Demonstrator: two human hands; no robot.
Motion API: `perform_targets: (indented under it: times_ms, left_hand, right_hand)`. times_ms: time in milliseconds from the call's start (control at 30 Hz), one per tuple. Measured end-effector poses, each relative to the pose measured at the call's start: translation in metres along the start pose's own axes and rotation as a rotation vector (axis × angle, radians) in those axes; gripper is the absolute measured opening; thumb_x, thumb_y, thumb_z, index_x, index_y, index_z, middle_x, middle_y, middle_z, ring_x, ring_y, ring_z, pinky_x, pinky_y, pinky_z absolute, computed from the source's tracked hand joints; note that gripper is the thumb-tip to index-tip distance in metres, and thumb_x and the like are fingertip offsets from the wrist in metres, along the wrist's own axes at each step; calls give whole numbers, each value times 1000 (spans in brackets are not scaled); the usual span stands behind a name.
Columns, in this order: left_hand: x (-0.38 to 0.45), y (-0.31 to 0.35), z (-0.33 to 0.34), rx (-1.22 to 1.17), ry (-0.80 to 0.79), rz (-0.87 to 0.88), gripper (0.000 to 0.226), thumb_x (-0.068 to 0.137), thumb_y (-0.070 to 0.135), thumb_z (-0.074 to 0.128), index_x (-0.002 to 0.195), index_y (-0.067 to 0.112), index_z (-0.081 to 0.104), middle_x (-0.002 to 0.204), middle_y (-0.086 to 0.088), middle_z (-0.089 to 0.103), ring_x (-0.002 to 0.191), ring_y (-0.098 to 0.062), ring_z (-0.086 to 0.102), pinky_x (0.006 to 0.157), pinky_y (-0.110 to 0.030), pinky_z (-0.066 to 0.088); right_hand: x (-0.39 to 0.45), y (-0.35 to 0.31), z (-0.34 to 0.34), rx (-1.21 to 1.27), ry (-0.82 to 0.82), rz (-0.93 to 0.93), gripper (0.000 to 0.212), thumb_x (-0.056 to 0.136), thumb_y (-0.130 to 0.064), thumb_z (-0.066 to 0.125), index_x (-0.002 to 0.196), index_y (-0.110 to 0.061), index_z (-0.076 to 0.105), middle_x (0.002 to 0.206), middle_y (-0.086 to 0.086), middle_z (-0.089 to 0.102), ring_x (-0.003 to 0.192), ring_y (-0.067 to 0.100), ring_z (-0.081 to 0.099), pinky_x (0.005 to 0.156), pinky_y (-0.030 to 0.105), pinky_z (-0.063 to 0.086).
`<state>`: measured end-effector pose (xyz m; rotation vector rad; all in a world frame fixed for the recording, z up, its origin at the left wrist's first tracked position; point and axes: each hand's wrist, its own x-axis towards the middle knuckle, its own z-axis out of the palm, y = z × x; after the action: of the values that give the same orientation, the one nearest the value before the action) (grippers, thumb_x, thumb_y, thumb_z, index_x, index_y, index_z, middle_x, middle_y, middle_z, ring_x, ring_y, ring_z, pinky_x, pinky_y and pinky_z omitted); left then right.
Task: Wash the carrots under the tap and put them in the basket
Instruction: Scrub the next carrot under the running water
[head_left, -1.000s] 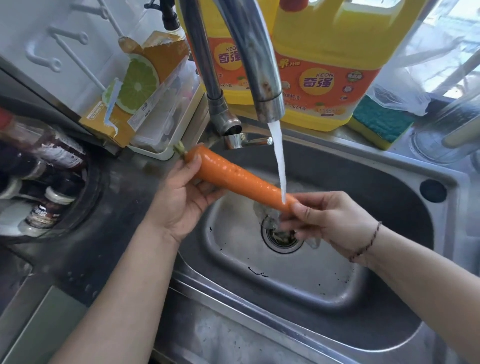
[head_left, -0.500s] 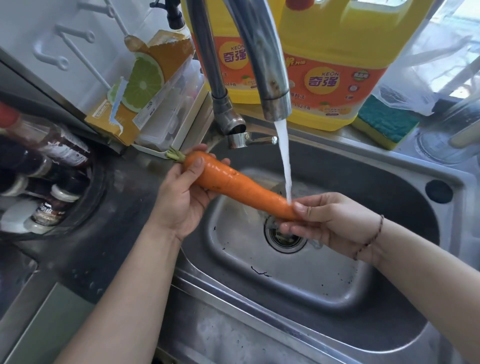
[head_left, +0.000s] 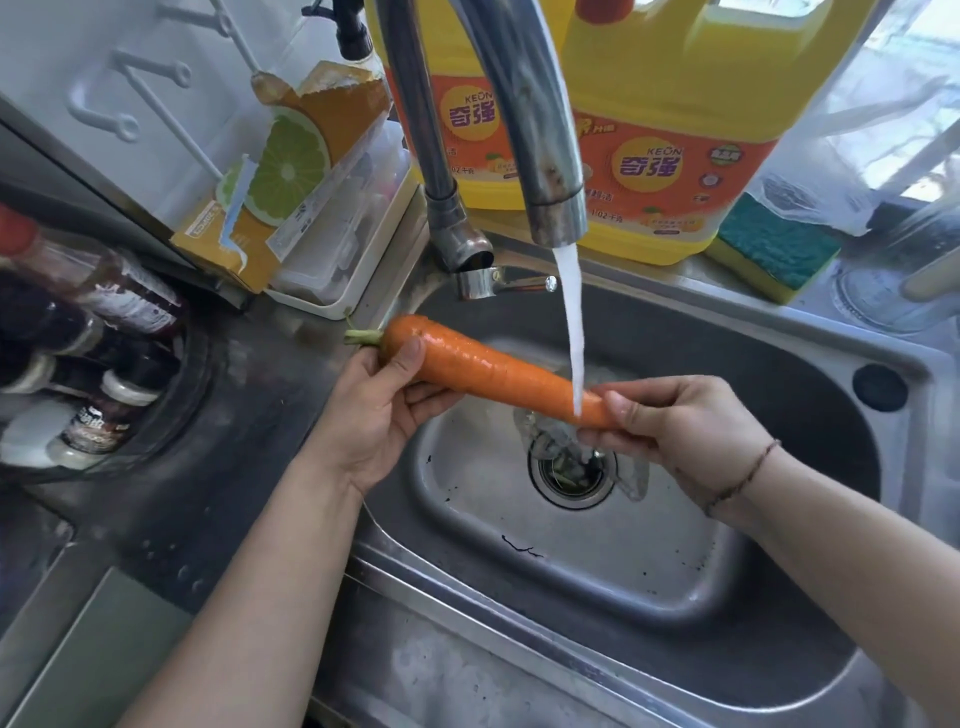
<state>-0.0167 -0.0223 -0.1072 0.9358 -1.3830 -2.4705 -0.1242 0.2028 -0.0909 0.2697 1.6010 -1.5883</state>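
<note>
One long orange carrot (head_left: 488, 371) lies level over the steel sink (head_left: 810, 395), its green stub pointing left. My left hand (head_left: 379, 410) grips its thick end, thumb on top. My right hand (head_left: 670, 421) pinches the thin tip between thumb and fingers. Water (head_left: 571, 322) runs from the tap (head_left: 540, 171) and lands on the carrot just left of my right fingers. No basket is in view.
Two big yellow detergent jugs (head_left: 675, 135) and a green-yellow sponge (head_left: 774, 249) stand behind the sink. A torn lemon-print carton (head_left: 280, 176) and a white plastic box (head_left: 343, 249) sit at the back left. Sauce bottles (head_left: 93, 332) crowd the left. The drain (head_left: 571, 478) is below the carrot.
The carrot has tilted and rolled a little in both hands under the stream. Both hands keep their hold on it.
</note>
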Motion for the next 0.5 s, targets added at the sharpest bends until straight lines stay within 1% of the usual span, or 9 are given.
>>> perform_targets:
  times_ms: [33, 100, 167, 233, 267, 333, 400, 433, 500]
  left_hand:
    - [-1, -1, -2, -22, -49, 19, 52, 77, 28, 64, 123, 8, 51, 95, -9, 74, 88, -21, 74, 72, -34, 61]
    - [-3, -2, -6, -41, -167, 55, 63, 76, 29, 71, 132, 13, 49, 104, -11, 71, 99, -24, 71, 81, -37, 60]
    - [-3, 2, -11, -43, -260, 70, 70, 76, 30, 80, 137, 16, 47, 119, -19, 64, 111, -30, 66, 91, -41, 57]
    - [-1, 7, -17, -22, -306, 80, 78, 75, 32, 84, 141, 18, 44, 131, -25, 54, 118, -33, 61, 95, -43, 55]
    - [-1, 9, -20, -4, -307, 84, 80, 75, 32, 85, 142, 18, 42, 134, -27, 50, 119, -34, 60, 95, -43, 55]
    - [0, 10, -22, 19, -298, 87, 81, 74, 33, 86, 142, 19, 43, 132, -25, 51, 116, -33, 62, 92, -42, 57]
    - [-1, 9, -19, -2, -271, 79, 79, 72, 33, 86, 139, 20, 46, 127, -19, 56, 112, -31, 65, 88, -41, 58]
    - [-1, 8, -17, -27, -238, 66, 80, 70, 33, 88, 138, 19, 48, 125, -18, 59, 111, -31, 66, 86, -40, 58]
    - [-1, 5, -12, -94, -155, 28, 87, 62, 36, 93, 136, 17, 51, 120, -16, 65, 109, -30, 67, 83, -40, 59]
  right_hand:
    - [1, 0, 0, 61, -4, 74, 15, 94, 1, 57, 104, 8, 65, 81, 23, 74, 73, 30, 75, 57, 22, 60]
    - [2, 1, -1, 129, -36, 212, 16, 99, -4, 50, 105, 5, 62, 80, 22, 74, 68, 26, 74, 49, 20, 57]
    - [2, 2, -3, 163, -114, 309, 25, 102, -14, 48, 105, 7, 60, 76, 20, 72, 56, 21, 71, 44, 19, 55]
    - [1, 3, -7, 168, -191, 329, 36, 100, -23, 49, 104, 11, 61, 66, 17, 66, 45, 15, 63, 40, 17, 51]
    - [1, 3, -8, 165, -202, 297, 34, 99, -20, 50, 105, 13, 60, 63, 14, 63, 44, 13, 60, 40, 17, 50]
    - [1, 7, -8, 139, -149, 157, 25, 97, -5, 50, 110, 15, 60, 62, 12, 62, 47, 14, 60, 43, 16, 51]
    - [1, 12, -6, 4, -33, -51, 17, 94, 4, 54, 105, 12, 65, 60, 10, 66, 49, 17, 66, 48, 17, 54]
    - [0, 15, -6, -140, 40, -216, 14, 92, 4, 59, 101, 8, 69, 60, 7, 68, 52, 16, 68, 51, 17, 55]
    - [0, 19, -10, -534, 212, -658, 12, 87, -1, 70, 97, -4, 76, 65, -3, 72, 58, 8, 70, 61, 14, 56]
